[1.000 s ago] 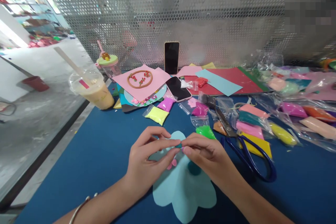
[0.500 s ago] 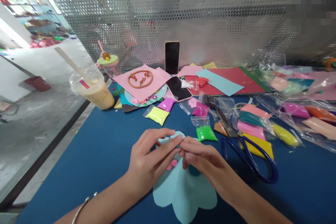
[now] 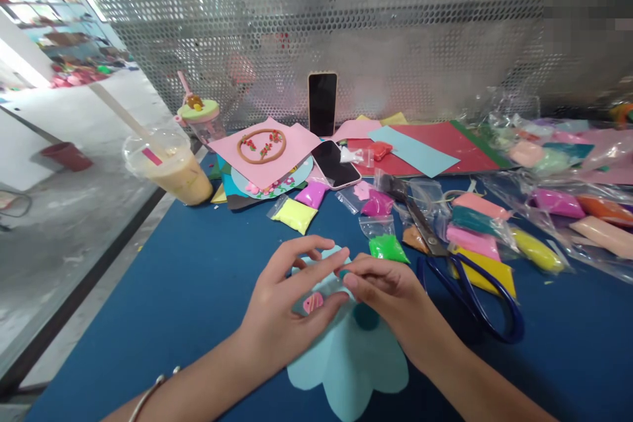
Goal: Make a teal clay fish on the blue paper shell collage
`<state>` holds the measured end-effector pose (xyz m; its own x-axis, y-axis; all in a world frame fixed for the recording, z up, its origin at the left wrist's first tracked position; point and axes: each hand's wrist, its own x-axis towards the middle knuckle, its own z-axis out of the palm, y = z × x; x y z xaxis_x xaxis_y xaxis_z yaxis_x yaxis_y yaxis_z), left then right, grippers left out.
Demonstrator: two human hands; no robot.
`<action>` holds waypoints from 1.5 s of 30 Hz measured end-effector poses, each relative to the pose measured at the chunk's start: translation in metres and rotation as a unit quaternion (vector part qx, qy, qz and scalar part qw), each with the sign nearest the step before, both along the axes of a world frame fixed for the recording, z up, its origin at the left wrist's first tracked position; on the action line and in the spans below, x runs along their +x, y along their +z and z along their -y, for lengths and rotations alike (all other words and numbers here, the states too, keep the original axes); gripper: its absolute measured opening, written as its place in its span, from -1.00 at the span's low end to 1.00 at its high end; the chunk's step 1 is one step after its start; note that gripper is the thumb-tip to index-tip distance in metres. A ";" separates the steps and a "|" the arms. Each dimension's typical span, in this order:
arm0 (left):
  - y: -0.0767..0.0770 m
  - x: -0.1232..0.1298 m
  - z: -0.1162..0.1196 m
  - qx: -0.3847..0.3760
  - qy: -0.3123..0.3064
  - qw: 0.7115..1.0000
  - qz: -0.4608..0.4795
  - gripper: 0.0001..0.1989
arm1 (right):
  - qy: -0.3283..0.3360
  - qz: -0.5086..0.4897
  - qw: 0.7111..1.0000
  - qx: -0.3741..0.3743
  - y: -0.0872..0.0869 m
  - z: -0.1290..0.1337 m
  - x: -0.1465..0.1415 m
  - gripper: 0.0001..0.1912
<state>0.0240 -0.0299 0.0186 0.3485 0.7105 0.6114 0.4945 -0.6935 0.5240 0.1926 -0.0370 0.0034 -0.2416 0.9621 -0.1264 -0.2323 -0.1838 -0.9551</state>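
Observation:
A light blue paper cut with a scalloped edge [image 3: 349,369] lies on the table under both hands. My right hand [image 3: 388,287] pinches a small bit of teal clay [image 3: 343,273] between thumb and fingertips. My left hand [image 3: 291,297] is over the paper's left side, thumb and fingers spread apart, its fingertips close to the teal bit. Beneath it shows a pink striped clay piece [image 3: 312,303] with a dark dot, resembling a small fish. A flat dark teal round [image 3: 366,316] sits on the paper below my right hand.
Blue-handled scissors [image 3: 469,290] lie right of my right hand, beside bagged clay in green [image 3: 388,248] and yellow [image 3: 487,273]. Ahead are a phone lying flat [image 3: 336,165], another standing phone [image 3: 322,104] and pink paper [image 3: 297,138]. A drink cup [image 3: 182,175] stands at the left edge.
My left fingers have spread and drawn away from my right fingertips, uncovering the pink piece and the teal bit. The teal round on the paper shows more fully.

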 end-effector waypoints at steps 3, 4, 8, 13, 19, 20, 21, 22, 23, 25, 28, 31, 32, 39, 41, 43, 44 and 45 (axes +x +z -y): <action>0.001 -0.002 -0.001 0.009 0.008 1.000 0.018 -0.75 | -0.002 0.042 0.999 0.028 0.001 0.000 0.002 -0.86; 0.001 -0.003 -0.001 0.014 0.011 1.000 0.021 -0.78 | 0.010 0.045 0.998 0.032 0.002 0.001 0.002 -0.86; -0.001 -0.006 -0.001 0.038 0.029 0.998 0.028 -0.80 | 0.069 0.018 0.997 0.030 0.009 0.004 0.002 -0.82; -0.002 -0.008 -0.003 0.075 0.041 0.996 -0.006 -0.76 | 0.126 -0.072 0.989 0.008 0.011 0.009 0.003 -0.82; 0.001 -0.010 -0.007 0.111 0.047 0.991 -0.058 -0.77 | 0.140 -0.142 0.980 -0.024 0.008 0.010 0.004 -0.80; 0.001 -0.010 -0.007 0.116 0.043 0.990 -0.065 -0.76 | 0.144 -0.152 0.977 -0.038 0.009 0.010 0.003 -0.78; 0.001 -0.009 -0.007 0.119 0.039 0.990 -0.069 -0.74 | 0.144 -0.164 0.975 -0.049 0.010 0.009 0.003 -0.78; 0.001 -0.009 -0.007 0.115 0.035 0.990 -0.069 -0.71 | 0.142 -0.175 0.973 -0.058 0.011 0.009 0.003 -0.80; 0.001 -0.009 -0.006 0.107 0.035 0.992 -0.064 -0.66 | 0.140 -0.185 0.970 -0.064 0.013 0.008 0.003 -0.81; 0.002 -0.009 -0.005 0.091 0.042 0.994 -0.050 -0.58 | 0.135 -0.203 0.967 -0.071 0.015 0.007 0.002 -0.80; 0.002 -0.010 -0.004 0.132 0.037 0.988 -0.076 -0.59 | 0.133 -0.223 0.962 -0.089 0.016 0.005 0.002 -0.80; 0.003 -0.012 -0.006 0.209 0.018 0.965 -0.154 -0.64 | 0.140 -0.237 0.956 -0.103 0.017 0.005 0.003 -0.81; 0.003 -0.013 -0.006 0.225 0.020 0.959 -0.170 -0.65 | 0.140 -0.239 0.955 -0.104 0.018 0.005 0.004 -0.80; 0.007 -0.009 -0.005 0.173 0.007 0.978 -0.120 -0.65 | 0.133 -0.232 0.959 -0.093 0.018 0.006 0.004 -0.79; 0.009 -0.008 -0.004 0.132 -0.007 0.989 -0.070 -0.63 | 0.127 -0.225 0.961 -0.095 0.016 0.006 0.003 -0.77; 0.009 -0.008 -0.005 0.114 -0.011 0.993 -0.032 -0.63 | 0.128 -0.220 0.962 -0.095 0.015 0.005 0.002 -0.77; 0.009 -0.008 -0.005 0.108 -0.011 0.994 -0.020 -0.64 | 0.129 -0.215 0.963 -0.094 0.015 0.005 0.002 -0.76; 0.008 -0.008 -0.006 0.102 -0.011 0.995 -0.013 -0.65 | 0.131 -0.209 0.965 -0.091 0.015 0.004 0.002 -0.76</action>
